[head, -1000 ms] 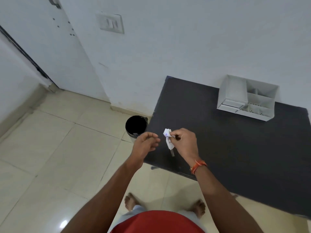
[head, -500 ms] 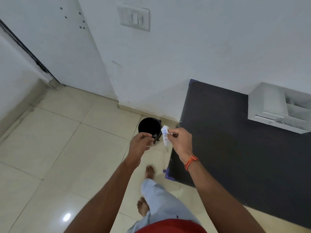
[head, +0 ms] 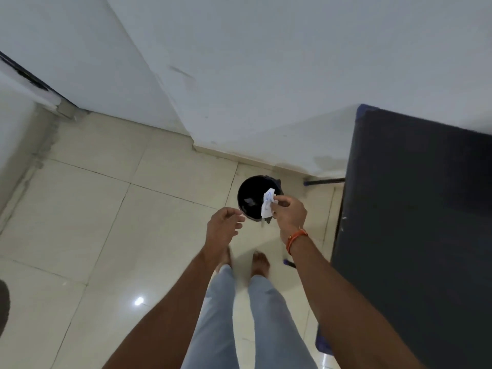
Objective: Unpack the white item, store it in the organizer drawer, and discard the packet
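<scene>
My right hand pinches a crumpled white packet with blue print between thumb and fingers. The packet hangs over the right side of a round black bin on the floor. A small grey scrap lies inside the bin. My left hand hovers just left of the bin, fingers loosely curled, holding nothing. The organizer is out of view.
A dark table fills the right side, its left edge close to my right arm. A white wall stands behind the bin. My bare feet rest on the cream tiled floor just before the bin.
I have stepped left, away from the table, toward the bin. The packet in my right hand has moved from beside the bin to over its opening. The organizer has left the view.
</scene>
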